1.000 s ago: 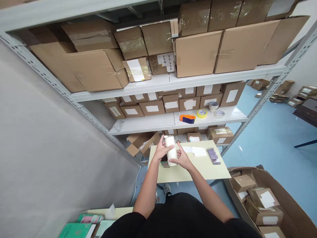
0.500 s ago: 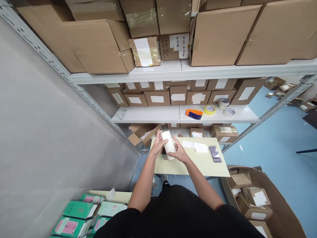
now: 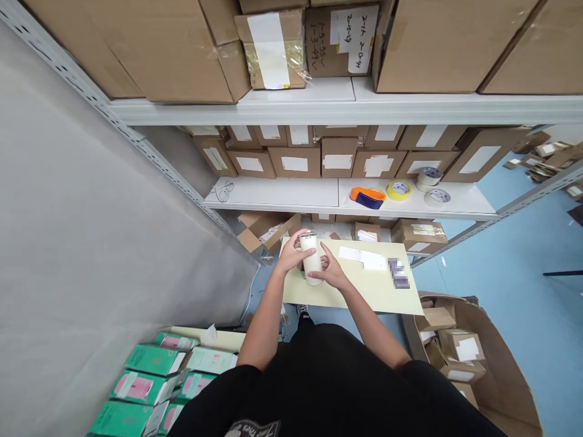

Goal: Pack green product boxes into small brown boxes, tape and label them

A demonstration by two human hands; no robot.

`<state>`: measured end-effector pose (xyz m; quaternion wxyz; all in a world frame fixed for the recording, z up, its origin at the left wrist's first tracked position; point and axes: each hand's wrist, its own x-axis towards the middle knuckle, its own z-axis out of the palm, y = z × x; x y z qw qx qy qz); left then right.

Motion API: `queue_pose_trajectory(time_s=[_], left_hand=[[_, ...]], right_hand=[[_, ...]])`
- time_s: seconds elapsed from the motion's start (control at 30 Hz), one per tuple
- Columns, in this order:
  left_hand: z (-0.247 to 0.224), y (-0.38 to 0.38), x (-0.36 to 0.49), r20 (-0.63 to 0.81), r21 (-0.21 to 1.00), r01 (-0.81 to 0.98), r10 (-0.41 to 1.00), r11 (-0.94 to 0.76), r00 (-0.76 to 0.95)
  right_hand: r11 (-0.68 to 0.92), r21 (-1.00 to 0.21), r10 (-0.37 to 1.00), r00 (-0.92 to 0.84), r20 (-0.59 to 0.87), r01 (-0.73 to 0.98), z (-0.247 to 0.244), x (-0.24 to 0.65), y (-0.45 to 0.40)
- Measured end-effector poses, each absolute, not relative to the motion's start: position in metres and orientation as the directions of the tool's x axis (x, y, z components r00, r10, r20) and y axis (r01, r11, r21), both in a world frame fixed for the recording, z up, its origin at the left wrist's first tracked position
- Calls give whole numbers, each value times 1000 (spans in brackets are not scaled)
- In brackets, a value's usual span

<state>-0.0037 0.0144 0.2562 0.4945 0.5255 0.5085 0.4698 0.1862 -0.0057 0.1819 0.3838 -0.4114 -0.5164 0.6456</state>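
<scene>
A white tumbler (image 3: 311, 261) with a metallic rim is held over the left part of the pale yellow table (image 3: 359, 291), its top leaning slightly away from me. My left hand (image 3: 291, 254) grips its upper left side, thumb across the front. Low on its right side, my right hand (image 3: 332, 270) touches it with the thumb, index finger raised and the other fingers curled. A dark box, mostly hidden, lies behind the tumbler and my left hand. White papers (image 3: 371, 260) lie to the right of my hands.
An open carton (image 3: 249, 239) is behind the table's left end. Shelves carry boxes, tape rolls (image 3: 399, 190) and an orange and blue item (image 3: 368, 197). A large carton (image 3: 505, 370) of boxes stands at right. Green boxes (image 3: 155, 359) are at lower left. A pixelated item (image 3: 399, 273) lies on the table.
The tumbler has turned more upright between my hands. My right fingers have curled in more. The camera view has shifted, so the shelves appear higher and larger.
</scene>
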Motion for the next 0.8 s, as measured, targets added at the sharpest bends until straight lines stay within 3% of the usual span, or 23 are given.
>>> queue_pose_trajectory(time_s=[0.13,0.3,0.5,0.63,0.8], left_hand=[[253,25,-20,40,985,170,999,-38,-8],[233,35,-33,60,964,266,991,-27,-117],[196,36,-25,76,939,342,992,-39,-97],[171,29,-18,72,894,447,996,-40,-56],[136,15,-7,-51,863,494,990,110,-131]], right_hand=[[-221,-975,915,-351,-199,-23,142,194,11],[-380,-896,897,-143,-417,231,86,190,27],[-393,-790,904,41,-425,471,55,161,36],[-427,-769,890,72,-450,476,47,153,39],[-438,-794,893,100,-440,421,39,149,33]])
